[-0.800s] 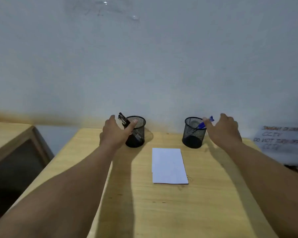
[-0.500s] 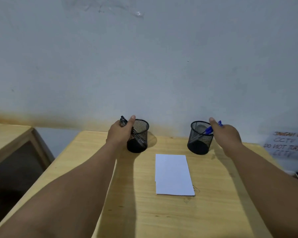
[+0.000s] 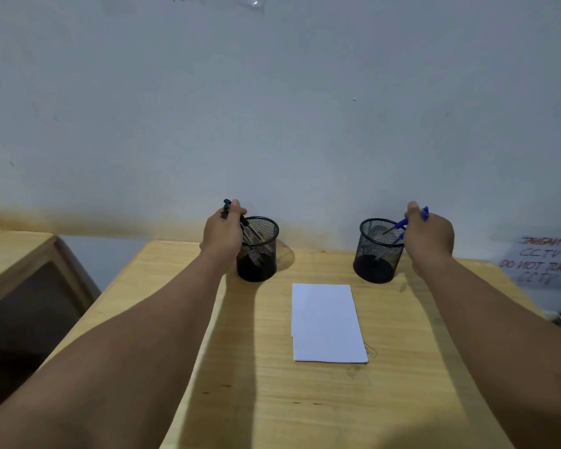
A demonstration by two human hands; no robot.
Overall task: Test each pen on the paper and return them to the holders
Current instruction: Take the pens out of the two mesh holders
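Head view: both arms reach forward across the wooden table [image 3: 240, 400] toward two black mesh holders set against the wall. Left hand [image 3: 222, 233] grasps the top ends of the black pens [image 3: 226, 209], fingers curled round them; their lower ends slant down inside the left holder [image 3: 257, 251]. Right hand [image 3: 429, 236] grasps the blue pens [image 3: 400, 224] near their caps, tips angled down into the right holder [image 3: 379, 252]. How many pens each hand holds cannot be told.

Holders stand well apart, one on each side, likely so each hand serves its own cup without crossing. White paper [image 3: 326, 324] lies flat between and nearer than the holders, within reach of either hand; it looks unmarked, so testing appears not yet begun.

Judgement: the step in hand is lifting pens out. Gripping high on the barrels keeps fingers clear of the rims. Risk: light mesh cups may tip or drag if pens catch on the way out.

A sheet with handwritten words [image 3: 541, 260] sits at far right, partly cut off.
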